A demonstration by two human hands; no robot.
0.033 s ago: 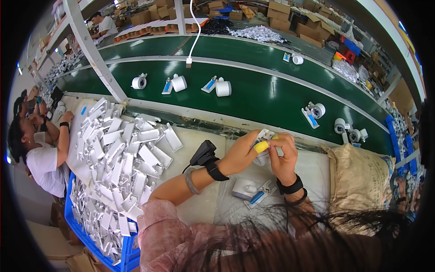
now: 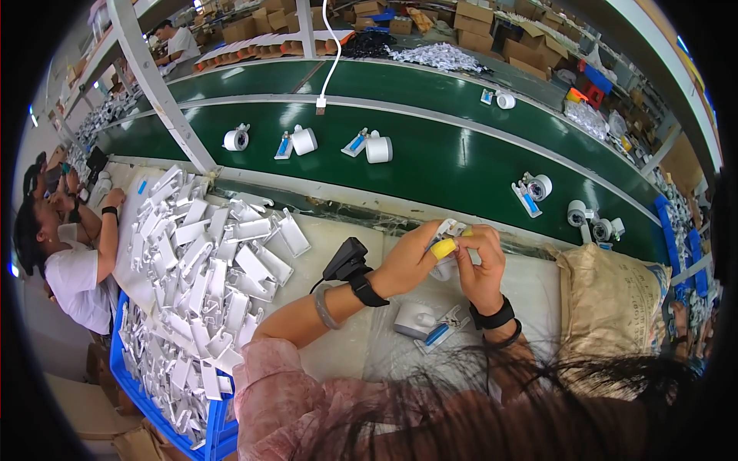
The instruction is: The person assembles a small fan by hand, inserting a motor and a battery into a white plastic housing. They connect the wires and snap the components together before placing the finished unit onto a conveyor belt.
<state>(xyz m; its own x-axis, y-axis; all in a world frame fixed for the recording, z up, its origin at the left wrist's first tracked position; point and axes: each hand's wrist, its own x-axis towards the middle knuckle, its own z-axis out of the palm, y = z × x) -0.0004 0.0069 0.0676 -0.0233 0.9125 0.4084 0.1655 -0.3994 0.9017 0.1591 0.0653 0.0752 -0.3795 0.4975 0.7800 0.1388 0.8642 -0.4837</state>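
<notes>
Above the near edge of the green belt, my left hand (image 2: 407,263) is closed around a small white lamp fitting (image 2: 444,270), mostly covered by the fingers. My right hand (image 2: 484,265) pinches at the same piece from the other side, fingertips together. Yellow wraps show on a digit of each hand. Below them on the plastic-covered bench lies a white cylindrical lamp head (image 2: 413,319) joined to a bracket with a blue strip (image 2: 437,333). To the left spreads a large heap of white plastic covers (image 2: 204,253).
Several similar lamp heads, one a white cylinder (image 2: 379,150), sit on the green conveyor belt (image 2: 430,173). A blue crate (image 2: 123,361) full of white covers stands lower left. At right lies a tan woven sack (image 2: 611,300). A white cable (image 2: 330,61) hangs overhead; a co-worker (image 2: 77,269) sits at left.
</notes>
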